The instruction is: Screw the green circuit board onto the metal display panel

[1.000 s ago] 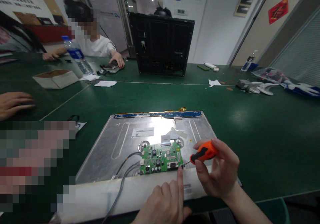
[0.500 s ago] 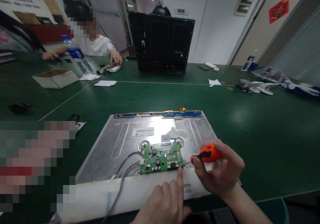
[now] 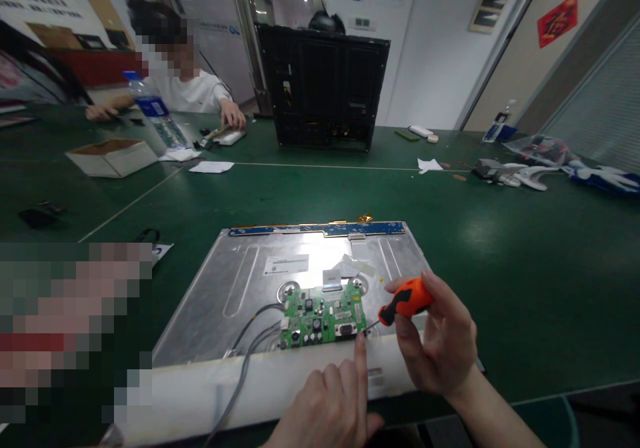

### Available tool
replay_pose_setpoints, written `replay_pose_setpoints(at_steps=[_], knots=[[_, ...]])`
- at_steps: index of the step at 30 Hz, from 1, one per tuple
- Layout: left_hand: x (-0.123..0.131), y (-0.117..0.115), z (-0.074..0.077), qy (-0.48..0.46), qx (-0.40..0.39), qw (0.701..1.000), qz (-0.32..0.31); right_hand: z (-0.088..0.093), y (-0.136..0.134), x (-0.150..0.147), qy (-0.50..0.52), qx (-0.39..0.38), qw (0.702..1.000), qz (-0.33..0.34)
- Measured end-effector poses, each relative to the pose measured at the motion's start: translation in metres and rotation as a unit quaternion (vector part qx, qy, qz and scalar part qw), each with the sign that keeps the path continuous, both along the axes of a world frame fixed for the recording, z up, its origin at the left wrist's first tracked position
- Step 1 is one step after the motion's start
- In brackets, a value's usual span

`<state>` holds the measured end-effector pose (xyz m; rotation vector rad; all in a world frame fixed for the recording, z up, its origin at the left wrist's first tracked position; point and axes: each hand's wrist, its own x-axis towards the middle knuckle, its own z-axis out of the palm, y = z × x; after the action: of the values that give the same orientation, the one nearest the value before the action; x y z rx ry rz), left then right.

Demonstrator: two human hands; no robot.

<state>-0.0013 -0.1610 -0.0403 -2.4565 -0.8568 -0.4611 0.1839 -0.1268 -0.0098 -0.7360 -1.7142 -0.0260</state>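
Right hand [image 3: 440, 341], fingers clamped on an orange-and-black screwdriver [image 3: 407, 299], works at the corner of a green circuit board [image 3: 324, 311] atop a silver metal panel [image 3: 200, 308]; left hand [image 3: 330, 398] points there, other fingers curled (board seated, corner seemingly unfinished).

Circuit board [image 3: 323, 315] on panel [image 3: 200, 321]; cables [image 3: 243, 371] at board's left. Panel on table [image 3: 525, 268], near. Monitor [image 3: 325, 88] far, behind panel. Box [image 3: 113, 161] far left, bottle [image 3: 160, 118] right of it; gloves [image 3: 520, 176] far right.

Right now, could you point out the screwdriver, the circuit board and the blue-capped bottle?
Screwdriver [image 3: 407, 299]: head view, on its orange-and-black handle.
Circuit board [image 3: 324, 313]: head view, near the middle of its green face.
Blue-capped bottle [image 3: 154, 107]: head view, on its blue label.
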Motion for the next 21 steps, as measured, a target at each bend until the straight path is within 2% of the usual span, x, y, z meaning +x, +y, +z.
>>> replay_pose_setpoints(at_steps=[7, 12, 21], knots=[[0.0022, 0.0010, -0.0035, -0.012, 0.001, 1.000, 0.002, 0.0026, 0.0029, -0.0015, -0.011, 0.037, 0.998, -0.043], [0.0035, 0.0013, -0.0010, -0.005, 0.007, 1.000, -0.004, 0.0018, 0.0035, -0.0007, -0.026, 0.032, 0.998, -0.049], [0.0013, 0.0013, -0.0025, -0.005, 0.012, 1.000, -0.010, -0.0008, 0.0005, -0.0014, 0.003, -0.010, 1.000, 0.018]])
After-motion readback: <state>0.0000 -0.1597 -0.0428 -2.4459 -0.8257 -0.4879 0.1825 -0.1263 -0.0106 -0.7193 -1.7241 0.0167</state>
